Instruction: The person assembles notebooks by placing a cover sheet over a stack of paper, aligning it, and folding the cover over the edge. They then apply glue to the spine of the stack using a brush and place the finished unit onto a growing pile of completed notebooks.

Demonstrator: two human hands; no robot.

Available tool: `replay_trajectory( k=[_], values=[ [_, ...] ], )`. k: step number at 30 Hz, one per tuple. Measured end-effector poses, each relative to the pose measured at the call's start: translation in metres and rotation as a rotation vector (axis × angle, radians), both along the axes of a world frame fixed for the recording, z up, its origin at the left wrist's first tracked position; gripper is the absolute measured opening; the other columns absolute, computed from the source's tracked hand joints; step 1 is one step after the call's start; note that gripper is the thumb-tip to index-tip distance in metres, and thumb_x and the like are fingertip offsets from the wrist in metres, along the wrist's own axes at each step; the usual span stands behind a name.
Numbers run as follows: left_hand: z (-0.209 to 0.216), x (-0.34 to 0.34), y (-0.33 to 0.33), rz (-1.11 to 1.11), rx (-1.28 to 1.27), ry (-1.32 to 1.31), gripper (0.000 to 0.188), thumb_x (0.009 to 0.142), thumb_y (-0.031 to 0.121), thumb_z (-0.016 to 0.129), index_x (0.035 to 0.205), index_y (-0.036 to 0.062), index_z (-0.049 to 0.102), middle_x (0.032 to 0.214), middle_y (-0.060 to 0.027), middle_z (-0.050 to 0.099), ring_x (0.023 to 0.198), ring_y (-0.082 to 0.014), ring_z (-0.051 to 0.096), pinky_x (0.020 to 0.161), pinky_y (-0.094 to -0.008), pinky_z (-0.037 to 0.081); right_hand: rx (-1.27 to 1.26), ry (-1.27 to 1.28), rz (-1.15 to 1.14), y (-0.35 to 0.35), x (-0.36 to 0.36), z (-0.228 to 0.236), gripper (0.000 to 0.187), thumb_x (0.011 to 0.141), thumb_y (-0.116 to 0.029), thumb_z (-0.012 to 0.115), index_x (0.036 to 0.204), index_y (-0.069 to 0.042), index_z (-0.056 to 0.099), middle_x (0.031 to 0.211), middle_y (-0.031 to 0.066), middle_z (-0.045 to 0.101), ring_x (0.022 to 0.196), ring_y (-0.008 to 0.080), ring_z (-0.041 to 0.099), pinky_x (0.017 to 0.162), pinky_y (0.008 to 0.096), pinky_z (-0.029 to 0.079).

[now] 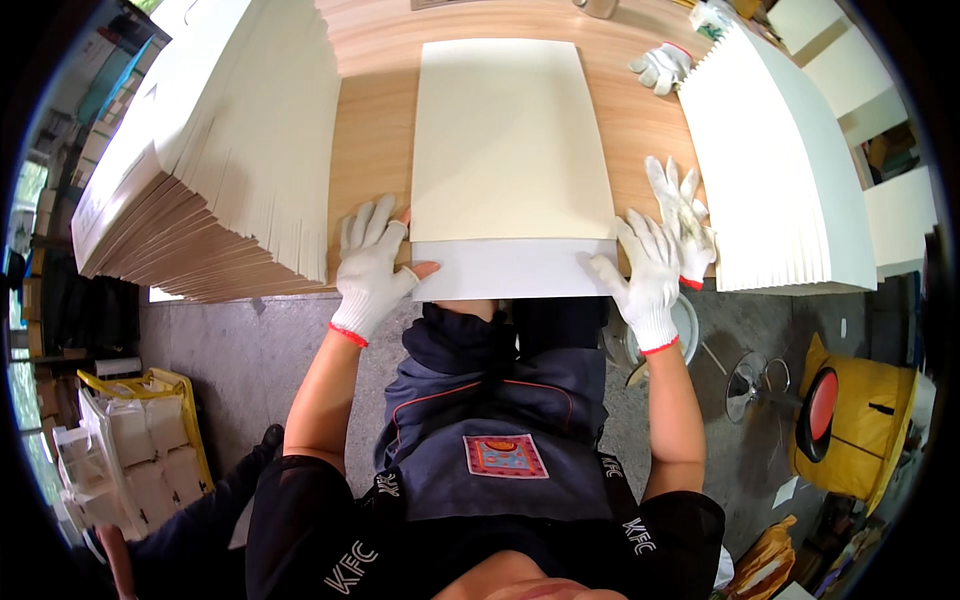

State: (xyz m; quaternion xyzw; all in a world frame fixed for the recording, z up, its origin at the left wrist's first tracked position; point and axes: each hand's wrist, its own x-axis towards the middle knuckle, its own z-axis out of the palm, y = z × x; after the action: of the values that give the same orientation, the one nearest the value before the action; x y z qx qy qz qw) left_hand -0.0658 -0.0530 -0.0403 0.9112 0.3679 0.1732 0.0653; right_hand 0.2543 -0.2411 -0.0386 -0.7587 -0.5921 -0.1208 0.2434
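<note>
A cream sheet (510,140) lies on the table in front of me, with a pale grey-white strip (515,268) along its near edge, reaching the table's edge. Whether strip and sheet are one piece I cannot tell. My left hand (372,262), in a white knit glove with bare thumb and fingertip, rests at the left side with fingers stretched out and the thumb on the strip. At the right side my gloved right hand (646,275) has its fingers extended, its thumb at the strip's corner. Just beyond it lies a loose, smudged white glove (684,222).
Tall stacks of white folded sheets stand on the left (240,150) and right (775,170) of the wooden table (378,130). Another glove (660,68) lies farther back. Below are a yellow-rimmed crate (150,430), a stool (748,385) and a yellow bin (860,430). Someone's leg (215,500) shows lower left.
</note>
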Motion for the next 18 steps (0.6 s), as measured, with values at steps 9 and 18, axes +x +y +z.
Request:
replay_trajectory(
  k=[9, 18],
  values=[
    [0.005, 0.002, -0.004, 0.038, -0.081, -0.038, 0.063, 0.07, 0.046, 0.081, 0.112, 0.0017, 0.064, 0.145, -0.0203, 0.047, 0.137, -0.0425, 0.035, 0.113, -0.0532, 0.026, 0.0, -0.016, 0.014, 0.001, 0.001, -0.002, 0.059, 0.083, -0.049, 0.069, 0.119, -0.004, 0.066, 0.128, 0.0185, 0.061, 0.122, 0.0369, 0.054, 0.109, 0.049, 0.035],
    [0.018, 0.007, -0.005, 0.022, -0.073, 0.096, 0.063, 0.075, 0.046, 0.078, 0.118, 0.0026, 0.062, 0.148, -0.0192, 0.044, 0.138, -0.0394, 0.035, 0.113, -0.0498, 0.03, 0.006, -0.014, 0.015, -0.001, 0.002, -0.003, 0.057, 0.083, -0.047, 0.069, 0.119, -0.004, 0.064, 0.13, 0.0191, 0.06, 0.123, 0.0374, 0.053, 0.108, 0.0491, 0.036]
  ],
)
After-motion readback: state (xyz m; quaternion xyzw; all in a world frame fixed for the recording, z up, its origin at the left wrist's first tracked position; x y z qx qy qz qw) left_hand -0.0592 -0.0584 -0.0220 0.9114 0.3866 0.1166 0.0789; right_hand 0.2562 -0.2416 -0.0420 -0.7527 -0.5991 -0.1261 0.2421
